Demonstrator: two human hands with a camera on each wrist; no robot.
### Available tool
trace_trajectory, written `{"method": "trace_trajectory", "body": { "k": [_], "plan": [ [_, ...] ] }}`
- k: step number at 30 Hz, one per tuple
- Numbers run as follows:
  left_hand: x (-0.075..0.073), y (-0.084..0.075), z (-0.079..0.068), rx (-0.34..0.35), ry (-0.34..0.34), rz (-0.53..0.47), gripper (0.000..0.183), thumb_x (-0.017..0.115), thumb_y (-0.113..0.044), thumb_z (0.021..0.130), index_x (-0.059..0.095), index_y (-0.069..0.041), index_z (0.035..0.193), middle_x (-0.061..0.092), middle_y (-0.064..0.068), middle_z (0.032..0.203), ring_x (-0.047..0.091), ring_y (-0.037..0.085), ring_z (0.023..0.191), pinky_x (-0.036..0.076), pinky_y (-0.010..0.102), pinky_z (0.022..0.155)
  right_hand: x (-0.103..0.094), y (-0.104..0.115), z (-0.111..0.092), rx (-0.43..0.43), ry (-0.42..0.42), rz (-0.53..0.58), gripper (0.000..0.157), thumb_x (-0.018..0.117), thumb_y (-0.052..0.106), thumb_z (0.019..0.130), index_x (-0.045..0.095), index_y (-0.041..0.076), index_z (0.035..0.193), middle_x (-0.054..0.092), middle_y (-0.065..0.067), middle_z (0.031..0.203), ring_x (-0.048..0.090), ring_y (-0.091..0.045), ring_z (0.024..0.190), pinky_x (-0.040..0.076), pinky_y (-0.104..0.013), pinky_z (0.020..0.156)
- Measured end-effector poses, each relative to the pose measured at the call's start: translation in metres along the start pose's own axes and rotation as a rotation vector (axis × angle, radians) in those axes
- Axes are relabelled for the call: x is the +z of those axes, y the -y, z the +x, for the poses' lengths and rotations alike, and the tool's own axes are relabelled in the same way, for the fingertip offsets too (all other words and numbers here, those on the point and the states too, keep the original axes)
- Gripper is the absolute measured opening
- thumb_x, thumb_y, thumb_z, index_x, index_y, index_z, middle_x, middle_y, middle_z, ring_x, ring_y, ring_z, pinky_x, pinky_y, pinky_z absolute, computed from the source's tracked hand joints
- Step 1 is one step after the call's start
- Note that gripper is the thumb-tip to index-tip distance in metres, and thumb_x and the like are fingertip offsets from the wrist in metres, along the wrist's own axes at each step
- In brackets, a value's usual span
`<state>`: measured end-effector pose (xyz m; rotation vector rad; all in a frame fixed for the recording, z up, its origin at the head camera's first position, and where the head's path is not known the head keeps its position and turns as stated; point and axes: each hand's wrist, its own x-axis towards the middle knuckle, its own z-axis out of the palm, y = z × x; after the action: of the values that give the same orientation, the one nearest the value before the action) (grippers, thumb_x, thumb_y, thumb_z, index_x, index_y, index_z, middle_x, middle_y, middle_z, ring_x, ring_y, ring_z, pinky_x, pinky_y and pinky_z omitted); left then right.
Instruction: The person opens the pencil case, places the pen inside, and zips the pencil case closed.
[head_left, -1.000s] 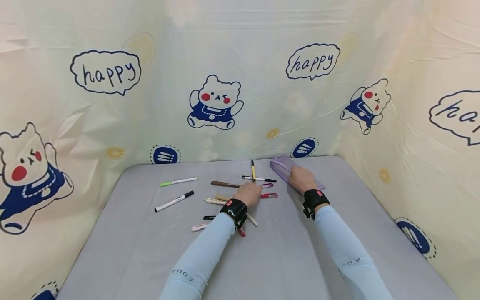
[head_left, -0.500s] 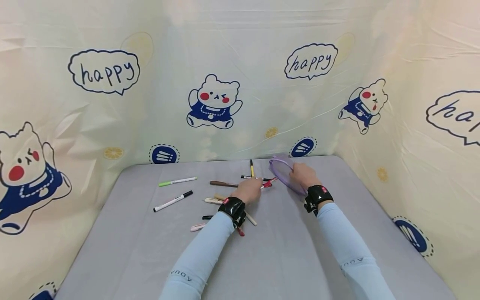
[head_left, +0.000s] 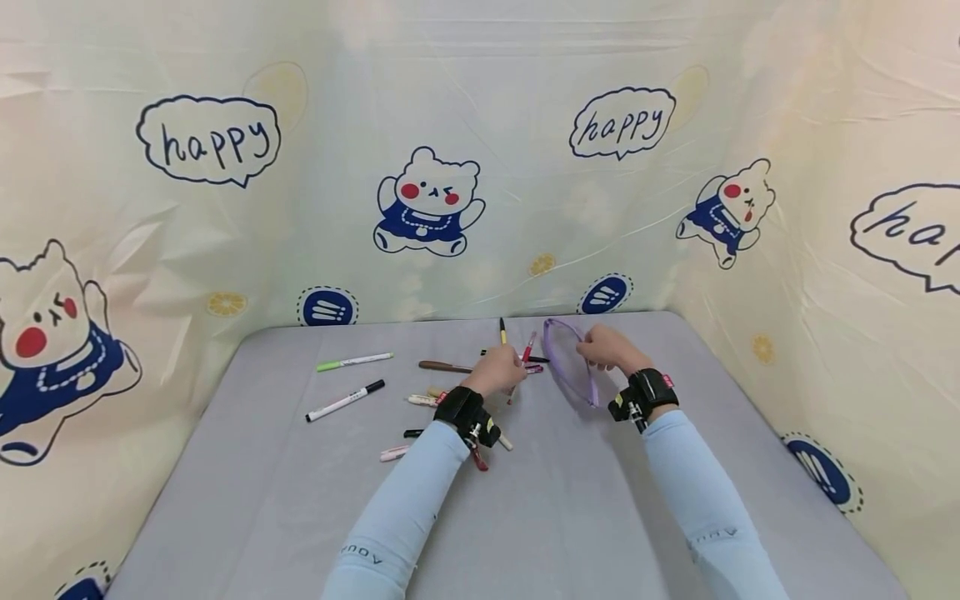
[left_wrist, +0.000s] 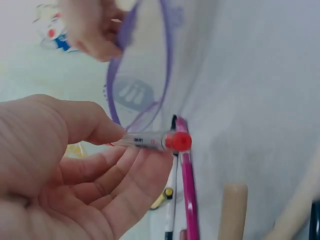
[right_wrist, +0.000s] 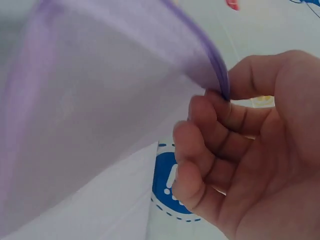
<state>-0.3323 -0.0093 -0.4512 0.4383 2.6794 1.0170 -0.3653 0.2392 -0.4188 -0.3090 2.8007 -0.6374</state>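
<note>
Between thumb and fingers, my left hand (head_left: 495,371) pinches a clear-barrelled pen with a red end (left_wrist: 152,141), held tilted above the table. My right hand (head_left: 609,348) pinches the purple rim of a sheer mesh pouch (right_wrist: 125,95), whose mouth gapes toward the left hand. The pen is close to the pouch but apart from it in the head view. Below the left hand lie a magenta pen (left_wrist: 190,200) and a black-and-white pen (head_left: 538,359). A yellow pen with a black tip (head_left: 502,332) lies just beyond.
Left on the grey table (head_left: 262,500) lie a green marker (head_left: 354,362) and a white marker with a black cap (head_left: 345,402). A brown pen (head_left: 444,367) and several others lie around and under the left forearm. A printed curtain (head_left: 525,208) stands behind the table.
My left hand has raised the red-ended pen from lying on the table to a steep tilt. The pouch's mouth has spread wider, and my right wrist has shifted slightly right.
</note>
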Motion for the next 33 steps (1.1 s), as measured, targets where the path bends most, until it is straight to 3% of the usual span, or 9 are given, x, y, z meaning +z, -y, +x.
{"method": "trace_trajectory", "body": {
  "k": [3, 6, 9, 12, 18, 22, 29, 33],
  "plan": [
    [-0.002, 0.0, 0.0, -0.013, 0.019, -0.088, 0.024, 0.057, -0.018, 0.094, 0.072, 0.0, 0.09, 0.068, 0.001, 0.069, 0.067, 0.01, 0.056, 0.048, 0.022, 0.059, 0.004, -0.004, -0.002, -0.014, 0.023, 0.076, 0.034, 0.048, 0.023, 0.094, 0.065, 0.002, 0.075, 0.066, -0.012, 0.073, 0.06, -0.019, 0.06, 0.05, -0.03, 0.055],
    [-0.001, 0.001, 0.002, -0.047, 0.071, -0.257, 0.026, 0.056, -0.015, 0.094, 0.072, 0.005, 0.099, 0.071, 0.006, 0.078, 0.07, 0.012, 0.061, 0.056, 0.026, 0.067, 0.012, -0.01, -0.003, -0.036, 0.032, 0.187, 0.032, 0.048, 0.021, 0.093, 0.064, 0.001, 0.073, 0.062, -0.009, 0.067, 0.056, -0.018, 0.056, 0.049, -0.031, 0.054],
    [0.002, 0.004, 0.007, -0.08, 0.113, -0.427, 0.027, 0.057, -0.012, 0.094, 0.07, 0.009, 0.104, 0.07, 0.01, 0.085, 0.069, 0.014, 0.063, 0.059, 0.029, 0.068, 0.022, -0.017, -0.005, -0.048, 0.047, 0.331, 0.027, 0.049, 0.018, 0.092, 0.06, 0.005, 0.071, 0.058, -0.004, 0.065, 0.054, -0.017, 0.057, 0.05, -0.032, 0.056],
    [0.005, 0.004, 0.009, -0.1, 0.12, -0.532, 0.027, 0.058, -0.011, 0.094, 0.068, 0.01, 0.107, 0.069, 0.011, 0.086, 0.067, 0.013, 0.063, 0.058, 0.027, 0.065, 0.03, -0.023, -0.006, -0.05, 0.073, 0.476, 0.025, 0.05, 0.015, 0.093, 0.056, 0.006, 0.07, 0.055, -0.004, 0.064, 0.054, -0.018, 0.059, 0.049, -0.033, 0.057],
    [0.01, -0.003, 0.007, -0.103, 0.102, -0.622, 0.029, 0.058, -0.011, 0.094, 0.066, 0.011, 0.11, 0.07, 0.015, 0.088, 0.065, 0.012, 0.063, 0.058, 0.026, 0.064, 0.044, -0.031, -0.008, -0.01, 0.13, 0.724, 0.028, 0.048, 0.013, 0.097, 0.053, 0.003, 0.071, 0.05, -0.002, 0.061, 0.053, -0.017, 0.058, 0.047, -0.029, 0.057],
    [0.015, -0.006, 0.007, -0.116, 0.098, -0.699, 0.032, 0.058, -0.009, 0.093, 0.064, 0.012, 0.116, 0.07, 0.02, 0.093, 0.066, 0.014, 0.064, 0.058, 0.027, 0.064, 0.051, -0.033, -0.008, -0.001, 0.153, 0.892, 0.03, 0.045, 0.01, 0.098, 0.046, 0.007, 0.067, 0.047, 0.0, 0.062, 0.05, -0.015, 0.056, 0.046, -0.027, 0.056],
    [0.023, -0.009, 0.013, -0.167, 0.067, -0.787, 0.032, 0.059, -0.005, 0.09, 0.063, 0.011, 0.117, 0.067, 0.011, 0.081, 0.066, 0.015, 0.063, 0.059, 0.028, 0.065, 0.061, -0.037, -0.009, -0.024, 0.146, 1.028, 0.032, 0.044, 0.013, 0.101, 0.054, 0.009, 0.07, 0.052, -0.001, 0.064, 0.051, -0.016, 0.058, 0.045, -0.028, 0.058],
    [0.031, -0.01, 0.015, -0.184, 0.055, -0.84, 0.033, 0.059, -0.003, 0.089, 0.062, 0.013, 0.118, 0.069, 0.015, 0.084, 0.067, 0.016, 0.062, 0.06, 0.032, 0.069, 0.069, -0.041, -0.009, -0.02, 0.167, 1.128, 0.033, 0.042, 0.012, 0.101, 0.055, 0.01, 0.071, 0.054, 0.002, 0.061, 0.05, -0.014, 0.056, 0.044, -0.026, 0.056]
  ]
}}
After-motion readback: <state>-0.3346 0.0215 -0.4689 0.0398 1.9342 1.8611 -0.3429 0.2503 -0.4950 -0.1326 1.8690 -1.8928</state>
